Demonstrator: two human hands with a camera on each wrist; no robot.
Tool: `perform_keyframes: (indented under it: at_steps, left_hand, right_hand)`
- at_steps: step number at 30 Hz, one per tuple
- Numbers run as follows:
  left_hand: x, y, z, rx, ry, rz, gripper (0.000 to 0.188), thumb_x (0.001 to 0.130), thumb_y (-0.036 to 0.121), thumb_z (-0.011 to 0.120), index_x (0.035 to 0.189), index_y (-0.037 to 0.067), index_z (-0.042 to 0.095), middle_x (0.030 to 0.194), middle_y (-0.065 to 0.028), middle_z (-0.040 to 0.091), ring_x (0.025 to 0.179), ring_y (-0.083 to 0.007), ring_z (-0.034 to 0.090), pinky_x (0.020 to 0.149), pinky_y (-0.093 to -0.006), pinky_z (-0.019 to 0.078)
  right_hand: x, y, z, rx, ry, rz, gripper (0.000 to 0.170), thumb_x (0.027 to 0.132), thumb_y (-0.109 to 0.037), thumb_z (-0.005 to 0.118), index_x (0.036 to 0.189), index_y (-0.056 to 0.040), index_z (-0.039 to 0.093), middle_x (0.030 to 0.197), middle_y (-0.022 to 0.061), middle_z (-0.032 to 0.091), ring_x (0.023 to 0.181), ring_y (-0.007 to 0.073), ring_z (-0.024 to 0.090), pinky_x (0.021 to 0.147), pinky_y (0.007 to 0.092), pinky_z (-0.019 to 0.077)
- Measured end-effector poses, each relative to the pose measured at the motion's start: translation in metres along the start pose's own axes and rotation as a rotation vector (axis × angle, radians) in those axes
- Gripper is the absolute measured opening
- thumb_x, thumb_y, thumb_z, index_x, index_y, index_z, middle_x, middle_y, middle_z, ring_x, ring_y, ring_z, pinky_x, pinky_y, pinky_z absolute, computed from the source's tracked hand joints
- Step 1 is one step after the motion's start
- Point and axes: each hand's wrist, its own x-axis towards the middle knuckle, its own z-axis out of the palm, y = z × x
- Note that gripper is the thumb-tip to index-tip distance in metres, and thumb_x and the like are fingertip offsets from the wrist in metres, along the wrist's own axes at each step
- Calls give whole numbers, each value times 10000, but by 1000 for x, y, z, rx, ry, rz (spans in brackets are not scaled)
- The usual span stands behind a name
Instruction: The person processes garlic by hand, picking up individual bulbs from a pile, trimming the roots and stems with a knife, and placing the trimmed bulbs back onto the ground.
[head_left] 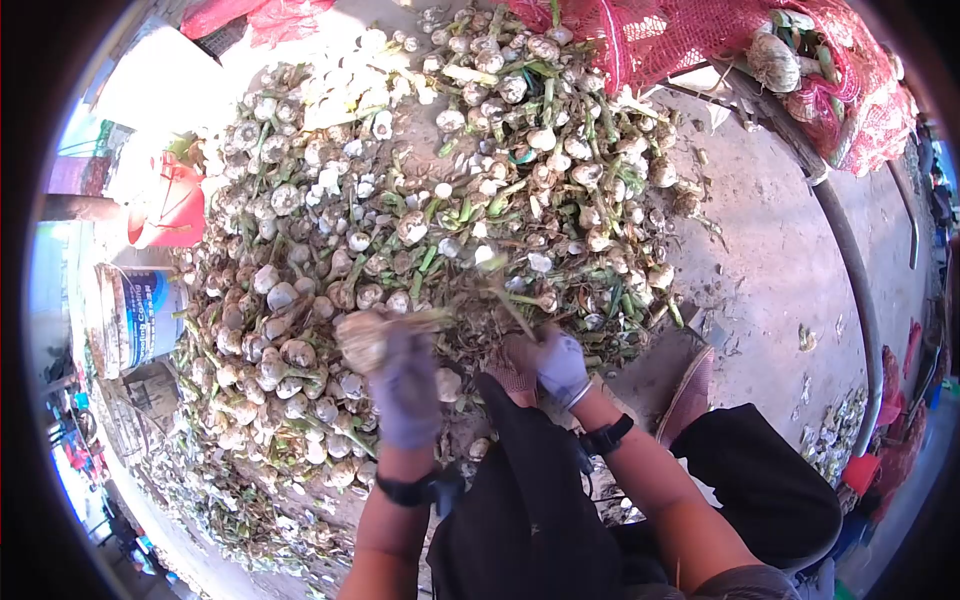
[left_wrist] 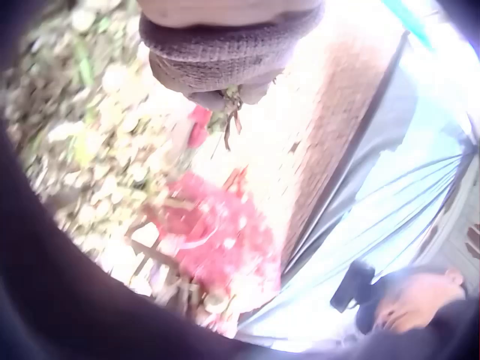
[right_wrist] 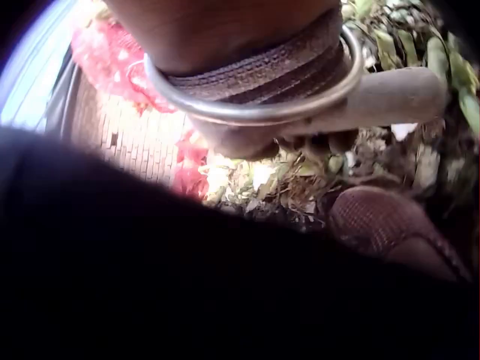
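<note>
My left hand (head_left: 408, 395), in a pale glove, grips a garlic bulb (head_left: 362, 342) whose stalk points right, over the heap. In the left wrist view, dry stalk bits (left_wrist: 232, 120) stick out past the fingers of the left hand (left_wrist: 217, 71). My right hand (head_left: 562, 366), also gloved, has its fingers curled round a tool with a pale round handle (right_wrist: 397, 97); a thin blurred length (head_left: 515, 310) extends forward from that hand. I cannot tell the tool's kind. A metal bangle (right_wrist: 255, 114) circles the right wrist. Both hands are above the near part of the garlic heap (head_left: 300, 350).
Garlic bulbs, cut stalks and peelings cover the ground ahead. Red mesh sacks (head_left: 670, 40) lie at the back right, beside a curved pipe (head_left: 850, 240). A red bucket (head_left: 168, 210) and a labelled white bucket (head_left: 145, 315) stand left. A shoe (head_left: 690, 390) is near my right arm.
</note>
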Motion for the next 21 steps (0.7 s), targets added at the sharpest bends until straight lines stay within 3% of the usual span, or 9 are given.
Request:
perform_keyframes:
  at_steps: [2,5,7,8,10,11,13,17,21]
  left_hand:
    - [18,51,-47,-157,-17,136,223,903,175,650,1086,49,635,1013,-66,662,888,-180,649,873,-276,526]
    - [-2,49,-49,109,82,130,358,924,208,626,1232,47,538,1148,-97,606,1025,-201,601,892,-302,512]
    - [-15,20,-12,936,-119,57,491,816,177,708,1246,52,507,1166,-102,586,1083,-226,569,951,-369,460]
    - [-12,6,-8,1548,-434,397,527,798,158,728,1257,38,500,1158,-140,587,1081,-229,573,942,-373,465]
    - [-7,-34,1,1915,-813,403,479,788,97,715,1218,31,515,1149,-107,585,1107,-209,549,933,-322,443]
    - [-6,-33,7,1915,-814,411,479,788,97,715,1218,31,515,1149,-107,585,1107,-209,549,933,-322,443]
    - [-7,-29,17,1239,-461,-351,477,785,72,719,1213,28,512,1174,-134,568,1111,-222,551,929,-311,453]
    - [-3,-52,-21,988,-660,23,491,776,92,740,1199,10,504,1127,-99,567,1056,-181,558,901,-303,477]
    - [-3,-42,-16,984,-655,-136,432,754,158,770,1093,19,543,1044,-72,578,988,-130,552,835,-270,470]
  right_hand:
    - [16,6,-8,-100,365,-30,394,769,-343,718,920,-1,595,917,212,619,765,390,632,720,444,508]
    - [45,17,-7,-239,223,2,412,777,-333,718,962,12,590,948,209,620,814,378,633,720,435,507]
    - [37,1,-14,-194,107,-42,392,784,-314,711,965,13,592,945,200,623,839,372,632,729,430,506]
    - [31,-13,-21,-155,-11,-84,372,791,-295,704,967,14,593,941,192,626,864,366,630,739,425,505]
    - [-15,-68,-58,17,-165,-77,358,796,-289,698,965,10,596,937,185,630,878,355,630,741,420,505]
    - [-29,-84,-70,197,-284,-68,344,801,-283,693,962,6,599,933,178,634,891,345,630,743,415,506]
    - [-36,-72,-79,279,-212,-148,320,783,-253,688,953,2,596,932,173,627,882,347,628,742,416,506]
    - [-36,-65,-89,-128,-67,-575,302,681,-181,674,919,-17,586,925,159,596,846,358,617,733,415,508]
    - [-40,-76,-86,-335,-82,-657,346,597,-190,656,898,-38,578,894,152,572,809,344,611,713,405,508]
